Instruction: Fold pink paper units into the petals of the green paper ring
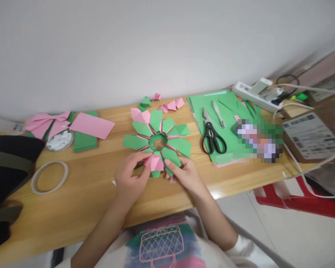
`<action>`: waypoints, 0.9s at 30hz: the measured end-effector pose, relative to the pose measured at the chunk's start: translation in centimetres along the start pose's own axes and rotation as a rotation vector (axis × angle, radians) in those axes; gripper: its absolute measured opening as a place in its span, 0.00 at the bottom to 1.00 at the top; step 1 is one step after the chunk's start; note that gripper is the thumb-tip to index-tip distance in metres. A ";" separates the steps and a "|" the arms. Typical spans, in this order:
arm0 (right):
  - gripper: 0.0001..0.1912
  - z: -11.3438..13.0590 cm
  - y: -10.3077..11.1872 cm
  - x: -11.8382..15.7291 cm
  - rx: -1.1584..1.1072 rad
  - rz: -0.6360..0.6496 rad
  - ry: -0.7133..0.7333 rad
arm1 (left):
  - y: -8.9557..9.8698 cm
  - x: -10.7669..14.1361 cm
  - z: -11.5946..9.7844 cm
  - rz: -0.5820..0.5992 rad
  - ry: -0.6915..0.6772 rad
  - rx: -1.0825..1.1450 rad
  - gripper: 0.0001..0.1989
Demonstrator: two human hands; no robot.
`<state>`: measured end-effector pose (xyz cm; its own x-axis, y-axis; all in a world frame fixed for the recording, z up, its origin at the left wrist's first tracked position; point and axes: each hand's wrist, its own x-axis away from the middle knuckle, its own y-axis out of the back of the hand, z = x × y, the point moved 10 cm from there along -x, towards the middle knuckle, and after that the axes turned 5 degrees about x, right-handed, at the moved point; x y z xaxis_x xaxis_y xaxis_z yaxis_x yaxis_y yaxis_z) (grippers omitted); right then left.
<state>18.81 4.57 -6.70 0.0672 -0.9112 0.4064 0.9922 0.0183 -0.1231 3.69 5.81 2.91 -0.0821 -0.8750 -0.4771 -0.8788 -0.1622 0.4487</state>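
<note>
In front of me a paper wreath (156, 121) of green petal-like folded pieces with pink edges rings an open middle. At its near side my left hand (132, 175) pinches a small pink folded paper piece (155, 163) lying over the green petals. My right hand (185, 173) grips a near-right green petal, thumb on top and fingers beneath. Another pink folded piece (140, 115) sits at the wreath's upper left. Several small pink folded pieces (171, 105) and a green one (144, 104) lie behind the wreath.
Black-handled scissors (212, 139) and a cutter (218, 113) rest on green paper sheets (198, 102) at right. Beyond are a power strip (257, 96) and cardboard box (318, 130). At left lie a tape roll (35, 180), pink paper (93, 125) and a dish of white bits (60, 141).
</note>
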 end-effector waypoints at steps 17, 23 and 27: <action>0.18 0.0 0.4 0.1 -0.070 0.082 -0.016 | 0.5 -0.4 -1.9 -0.028 -0.142 -0.024 0.09; 0.18 -0.1 0.4 0.1 -0.027 0.053 -0.011 | 0.2 -0.4 -2.3 0.001 -0.168 -0.041 0.10; 0.18 -0.4 0.4 -0.1 -0.023 0.028 -0.025 | -0.4 -0.3 -2.2 0.052 -0.158 -0.039 0.12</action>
<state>19.12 4.46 -7.16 0.0979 -0.9000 0.4248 0.9872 0.0340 -0.1556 5.07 5.14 4.53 -0.2024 -0.8005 -0.5641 -0.8528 -0.1391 0.5034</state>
